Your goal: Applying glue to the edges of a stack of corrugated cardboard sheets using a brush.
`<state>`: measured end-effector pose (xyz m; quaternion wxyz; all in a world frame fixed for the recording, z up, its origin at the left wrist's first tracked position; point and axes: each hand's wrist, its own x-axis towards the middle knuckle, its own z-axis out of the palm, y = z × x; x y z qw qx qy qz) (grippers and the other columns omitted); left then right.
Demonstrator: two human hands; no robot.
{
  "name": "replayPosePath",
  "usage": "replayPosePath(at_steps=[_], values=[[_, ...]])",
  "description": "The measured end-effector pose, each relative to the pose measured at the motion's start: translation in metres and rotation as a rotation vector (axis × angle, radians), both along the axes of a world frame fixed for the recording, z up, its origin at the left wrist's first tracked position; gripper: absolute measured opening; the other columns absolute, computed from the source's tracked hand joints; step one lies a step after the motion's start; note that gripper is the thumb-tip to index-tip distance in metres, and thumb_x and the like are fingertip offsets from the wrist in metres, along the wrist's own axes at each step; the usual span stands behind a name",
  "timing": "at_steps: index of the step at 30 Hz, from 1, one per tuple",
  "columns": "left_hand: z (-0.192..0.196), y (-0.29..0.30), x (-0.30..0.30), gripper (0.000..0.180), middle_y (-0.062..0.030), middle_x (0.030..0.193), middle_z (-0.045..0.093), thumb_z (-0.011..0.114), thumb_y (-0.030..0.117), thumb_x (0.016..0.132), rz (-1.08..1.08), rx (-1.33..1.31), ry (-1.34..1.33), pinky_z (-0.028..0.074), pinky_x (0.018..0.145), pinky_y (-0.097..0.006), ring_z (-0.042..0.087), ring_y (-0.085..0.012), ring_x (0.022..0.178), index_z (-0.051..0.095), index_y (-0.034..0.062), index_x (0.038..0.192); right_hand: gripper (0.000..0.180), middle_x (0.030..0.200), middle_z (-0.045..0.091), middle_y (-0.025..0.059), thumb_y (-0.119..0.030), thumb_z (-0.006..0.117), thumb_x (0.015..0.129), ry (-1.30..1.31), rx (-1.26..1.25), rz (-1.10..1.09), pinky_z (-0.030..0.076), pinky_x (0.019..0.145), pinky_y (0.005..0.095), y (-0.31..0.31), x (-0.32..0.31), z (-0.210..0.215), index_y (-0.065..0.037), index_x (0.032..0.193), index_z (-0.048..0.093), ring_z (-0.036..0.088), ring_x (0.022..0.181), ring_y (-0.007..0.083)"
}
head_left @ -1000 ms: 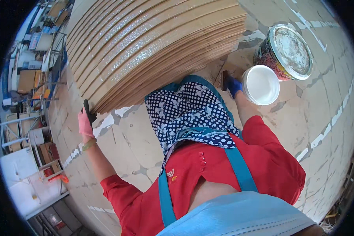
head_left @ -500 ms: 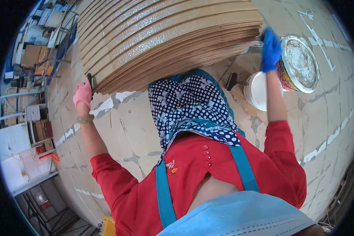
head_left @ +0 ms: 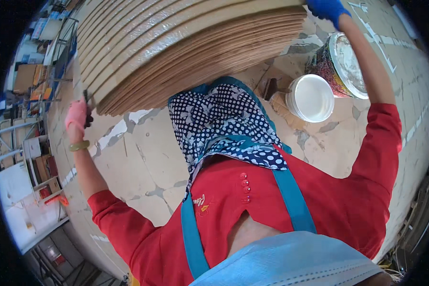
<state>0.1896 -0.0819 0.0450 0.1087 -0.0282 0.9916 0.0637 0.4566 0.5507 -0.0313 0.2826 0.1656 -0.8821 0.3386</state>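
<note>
Above the cracked floor, a thick stack of brown cardboard sheets is gripped at both ends: the pink-gloved left hand closed on its left corner, the blue-gloved right hand on its right edge. Beneath sit a white bucket and a patterned paint can, touching.

A pale, cracked concrete floor with white painted lines; metal shelving crowded with boxes stands left of it.

Red long-sleeved top with small red buttons and a little embroidered chest motif, teal apron straps, navy scarf dotted white, pale blue face mask, pink glove on left hand, blue glove on right hand, green wristband
</note>
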Motion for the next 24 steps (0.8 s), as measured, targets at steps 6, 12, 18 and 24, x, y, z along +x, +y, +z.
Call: replayPosePath(at_steps=[6, 12, 18, 24], values=[[-0.058, -0.117, -0.047, 0.04, -0.0123, 0.089, 0.064, 0.049, 0.032, 0.091, -0.252, 1.25, 0.005, 0.051, 0.064, -0.036, 0.063, -0.0175, 0.081, 0.059, -0.0045, 0.105, 0.036, 0.064, 0.06, 0.011, -0.037, 0.047, 0.09, -0.43, -1.265, -0.413, 0.05, 0.065, 0.0346, -0.079, -0.018, 0.051, -0.005, 0.095, 0.063, 0.06, 0.064, 0.0224], [-0.111, -0.019, -0.014, 0.033, -0.016, 0.1, 0.063, 0.048, 0.022, 0.09, -0.185, 0.9, 0.757, 0.05, 0.074, -0.035, 0.061, -0.0243, 0.09, 0.058, 0.0009, 0.113, 0.041, 0.068, 0.061, 0.0144, -0.041, 0.045, 0.09, -0.05, -0.271, -0.888, 0.05, 0.066, 0.0345, -0.026, -0.028, -0.053, -0.003, 0.088, 0.062, 0.06, 0.066, 0.0251], [-0.099, -0.015, -0.039, 0.039, -0.0229, 0.105, 0.062, 0.04, 0.027, 0.089, 0.148, 0.135, 0.57, 0.047, 0.081, -0.039, 0.06, -0.0333, 0.096, 0.06, -0.0003, 0.109, 0.05, 0.085, 0.063, 0.0224, -0.046, 0.038, 0.091, -0.225, 0.119, -1.198, 0.046, 0.08, 0.0452, -0.079, -0.049, -0.022, -0.004, 0.084, 0.064, 0.06, 0.083, 0.0394], [-0.088, 0.02, -0.022, 0.05, -0.0206, 0.109, 0.06, 0.032, 0.035, 0.087, 0.16, -0.046, 0.477, 0.043, 0.088, -0.044, 0.058, -0.0356, 0.101, 0.062, -0.0012, 0.104, 0.05, 0.089, 0.062, 0.0231, -0.044, 0.038, 0.091, -0.291, 0.117, -1.2, 0.044, 0.084, 0.0481, -0.069, -0.047, -0.022, -0.003, 0.083, 0.065, 0.057, 0.087, 0.0434]])
